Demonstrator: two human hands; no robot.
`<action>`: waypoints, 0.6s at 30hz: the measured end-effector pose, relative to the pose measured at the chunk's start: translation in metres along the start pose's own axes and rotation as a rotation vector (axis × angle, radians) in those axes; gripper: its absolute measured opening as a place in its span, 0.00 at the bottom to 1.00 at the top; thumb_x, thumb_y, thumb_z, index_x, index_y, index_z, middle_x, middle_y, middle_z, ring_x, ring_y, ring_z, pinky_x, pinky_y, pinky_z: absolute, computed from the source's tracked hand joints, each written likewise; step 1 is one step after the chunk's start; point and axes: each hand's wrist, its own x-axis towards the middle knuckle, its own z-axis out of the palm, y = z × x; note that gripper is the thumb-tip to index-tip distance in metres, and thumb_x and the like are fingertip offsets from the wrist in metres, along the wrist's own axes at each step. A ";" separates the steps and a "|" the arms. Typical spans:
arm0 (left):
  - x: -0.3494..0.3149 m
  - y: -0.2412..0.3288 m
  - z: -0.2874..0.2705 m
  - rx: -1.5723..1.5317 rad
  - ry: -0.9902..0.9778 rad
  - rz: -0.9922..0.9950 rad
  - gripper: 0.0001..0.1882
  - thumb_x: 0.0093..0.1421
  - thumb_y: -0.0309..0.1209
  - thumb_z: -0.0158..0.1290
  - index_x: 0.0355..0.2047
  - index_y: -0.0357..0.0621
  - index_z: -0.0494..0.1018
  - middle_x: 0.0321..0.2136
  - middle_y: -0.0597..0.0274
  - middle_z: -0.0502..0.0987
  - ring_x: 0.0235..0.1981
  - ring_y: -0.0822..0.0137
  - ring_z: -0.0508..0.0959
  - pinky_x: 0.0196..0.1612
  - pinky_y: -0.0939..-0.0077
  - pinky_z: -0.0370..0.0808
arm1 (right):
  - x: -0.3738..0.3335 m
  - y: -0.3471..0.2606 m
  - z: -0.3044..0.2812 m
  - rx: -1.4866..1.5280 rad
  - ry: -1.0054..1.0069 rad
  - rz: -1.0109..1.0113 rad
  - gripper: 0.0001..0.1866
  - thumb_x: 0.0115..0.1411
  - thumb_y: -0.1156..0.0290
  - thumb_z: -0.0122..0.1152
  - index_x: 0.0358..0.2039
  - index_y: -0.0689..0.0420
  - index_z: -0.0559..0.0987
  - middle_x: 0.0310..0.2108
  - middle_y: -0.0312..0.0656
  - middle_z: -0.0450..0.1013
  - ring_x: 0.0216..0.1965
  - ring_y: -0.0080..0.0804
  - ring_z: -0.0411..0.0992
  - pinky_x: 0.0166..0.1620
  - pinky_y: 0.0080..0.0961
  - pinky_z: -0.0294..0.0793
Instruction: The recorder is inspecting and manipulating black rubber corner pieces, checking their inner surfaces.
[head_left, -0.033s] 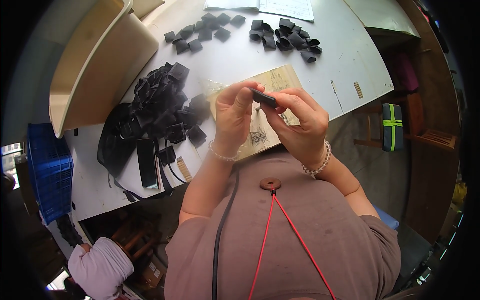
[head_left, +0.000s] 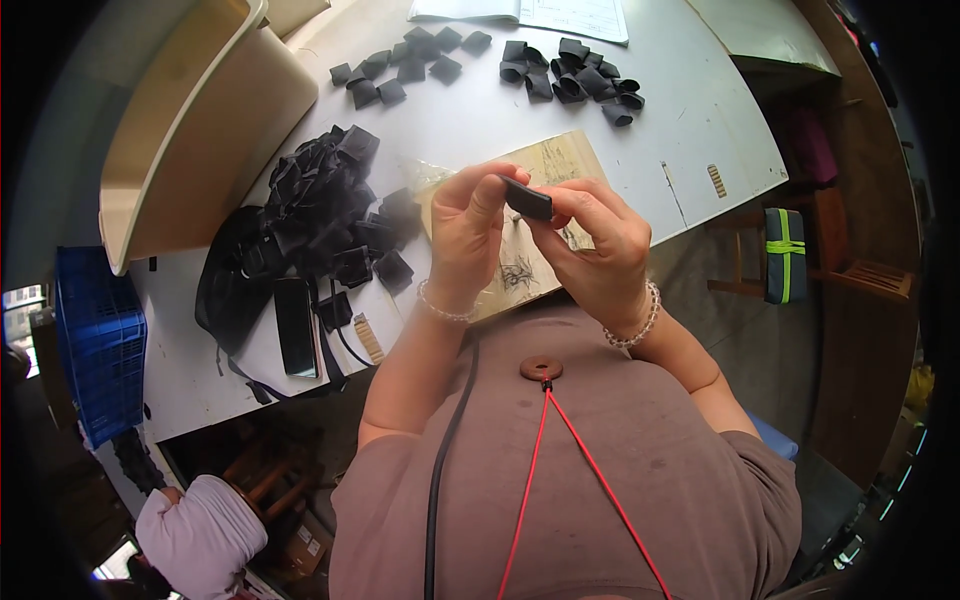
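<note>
Both hands were raised together above the near edge of the table, close to the person's chest; between them sat a small black piece, flat and roughly rectangular, dark and matte, with one long edge facing the camera; whether it was fabric or plastic could not be told. The left hand had its fingers curled and closed on the left end of the piece, thumb and fingertips pinching it; the right hand gripped the right end, fingers bent over it; both hands were narrow and holding the same piece. Each wrist wore a bead bracelet.

Directly under the hands lay a tan cardboard sheet with dark marks on it, resting on the table. To the left of it sat a large heap of black pieces, loosely piled; a dark phone lay flat just beside the heap, nearer the table's front edge. Two smaller groups of black pieces lay farther back: one spread flat, one of curled loops. A beige tub stood at the left rear; a blue crate sat below the table on the left.
</note>
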 end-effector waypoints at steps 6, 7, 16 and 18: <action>0.002 0.008 0.004 0.138 0.008 0.034 0.13 0.58 0.34 0.53 0.38 0.35 0.74 0.33 0.57 0.77 0.36 0.71 0.74 0.44 0.77 0.68 | 0.008 -0.011 -0.013 0.057 0.013 0.082 0.18 0.39 0.79 0.70 0.34 0.57 0.78 0.25 0.38 0.73 0.22 0.24 0.70 0.27 0.18 0.72; 0.001 0.010 0.003 0.174 0.004 0.056 0.13 0.58 0.34 0.53 0.38 0.35 0.74 0.33 0.57 0.77 0.36 0.71 0.74 0.44 0.77 0.68 | 0.012 -0.012 -0.013 0.073 0.047 0.035 0.15 0.40 0.78 0.70 0.32 0.58 0.79 0.25 0.38 0.73 0.21 0.22 0.70 0.26 0.17 0.72; 0.007 0.025 0.006 0.334 -0.104 0.068 0.11 0.51 0.26 0.59 0.35 0.35 0.77 0.31 0.58 0.78 0.38 0.67 0.74 0.41 0.77 0.72 | 0.008 -0.005 -0.014 0.122 0.058 -0.078 0.10 0.44 0.82 0.67 0.30 0.61 0.79 0.26 0.40 0.74 0.23 0.22 0.72 0.24 0.16 0.72; 0.009 0.026 0.005 0.376 -0.143 0.089 0.10 0.50 0.24 0.59 0.34 0.36 0.77 0.31 0.58 0.78 0.38 0.66 0.73 0.41 0.77 0.72 | 0.004 -0.003 -0.016 0.113 0.070 -0.094 0.11 0.44 0.83 0.67 0.30 0.61 0.79 0.26 0.41 0.73 0.23 0.23 0.72 0.24 0.16 0.72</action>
